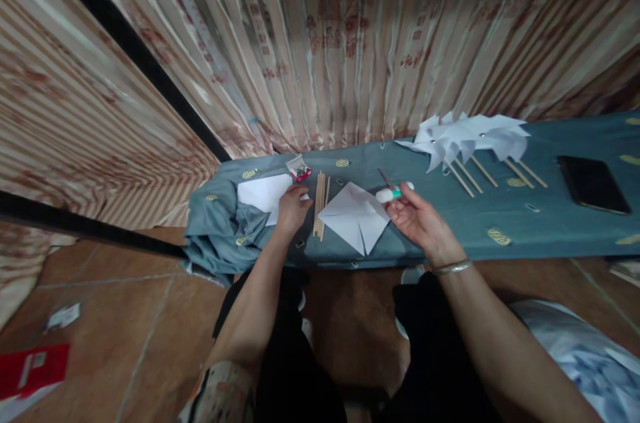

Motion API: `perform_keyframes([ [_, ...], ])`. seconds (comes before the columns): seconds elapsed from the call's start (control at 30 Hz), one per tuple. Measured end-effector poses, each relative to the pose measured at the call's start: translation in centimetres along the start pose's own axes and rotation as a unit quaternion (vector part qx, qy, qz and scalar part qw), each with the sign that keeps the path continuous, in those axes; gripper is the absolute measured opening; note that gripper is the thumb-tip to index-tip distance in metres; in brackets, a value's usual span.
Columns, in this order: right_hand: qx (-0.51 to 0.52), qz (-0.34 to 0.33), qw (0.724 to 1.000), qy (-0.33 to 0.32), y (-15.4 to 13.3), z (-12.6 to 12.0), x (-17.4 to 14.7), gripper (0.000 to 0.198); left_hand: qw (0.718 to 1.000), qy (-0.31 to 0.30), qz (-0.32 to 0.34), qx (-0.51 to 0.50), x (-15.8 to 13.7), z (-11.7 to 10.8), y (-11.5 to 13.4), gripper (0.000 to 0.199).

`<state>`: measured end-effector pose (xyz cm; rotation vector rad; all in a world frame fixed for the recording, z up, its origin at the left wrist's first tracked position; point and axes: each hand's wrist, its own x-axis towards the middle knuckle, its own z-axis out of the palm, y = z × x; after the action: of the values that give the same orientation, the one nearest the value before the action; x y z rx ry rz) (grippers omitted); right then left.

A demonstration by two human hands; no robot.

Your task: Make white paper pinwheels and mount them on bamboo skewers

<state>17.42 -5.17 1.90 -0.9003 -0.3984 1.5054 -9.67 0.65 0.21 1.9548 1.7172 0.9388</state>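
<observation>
My right hand (417,220) is closed around a glue stick (386,196), white with a green band, above the right corner of a square of white paper (353,213). Slits run from the paper's corners toward its middle. A thin pointed metal blade (384,176) shows just behind the glue stick; its other end is hidden. My left hand (291,210) is over the edge of a stack of white paper (260,193), its fingers closed on a small white piece (305,197). Several wooden sticks (319,206) lie between that hand and the slit square.
A small red-and-white box of pins (299,170) sits behind my left hand. Several white paper pinwheels (470,136) on sticks lie at the back right. A black phone (593,184) rests farther right on the teal cloth (450,236). Curtains (345,43) hang behind.
</observation>
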Motion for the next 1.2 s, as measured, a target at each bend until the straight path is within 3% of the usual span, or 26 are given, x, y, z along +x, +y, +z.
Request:
perform_keyframes([
  [0.17,0.011,0.025,1.000,-0.010,0.3,0.3,-0.1,0.019,0.995,-0.056,0.038,0.069,0.0,0.1,-0.5,0.028],
  [0.27,-0.004,0.026,1.000,-0.016,0.3,0.4,-0.1,0.020,0.995,-0.055,0.045,0.073,-0.2,0.2,0.0,0.037],
  [0.37,-0.071,-0.015,0.997,-0.019,-0.1,0.3,-0.1,0.025,0.993,-0.034,0.098,0.051,-1.3,0.8,1.2,0.041],
  [0.43,-0.118,-0.062,0.991,0.004,-0.4,0.3,-0.1,0.031,0.986,-0.070,0.150,0.022,-2.8,1.6,2.4,0.039],
  [0.53,-0.190,-0.117,0.974,0.041,-0.4,0.4,-0.1,0.042,0.967,-0.142,0.210,0.018,-5.4,3.1,4.1,0.047],
  [0.67,-0.260,-0.120,0.957,0.040,0.3,0.9,0.0,0.050,0.956,-0.187,0.220,0.052,-7.8,4.5,5.2,0.059],
  [0.93,-0.391,-0.145,0.909,0.001,2.3,0.8,1.7,0.046,0.953,-0.191,0.217,0.089,-8.1,5.4,4.9,0.055],
  [1.2,-0.522,-0.190,0.831,-0.021,2.9,0.1,1.7,0.040,0.956,-0.183,0.214,0.083,-8.3,5.4,5.1,0.055],
])
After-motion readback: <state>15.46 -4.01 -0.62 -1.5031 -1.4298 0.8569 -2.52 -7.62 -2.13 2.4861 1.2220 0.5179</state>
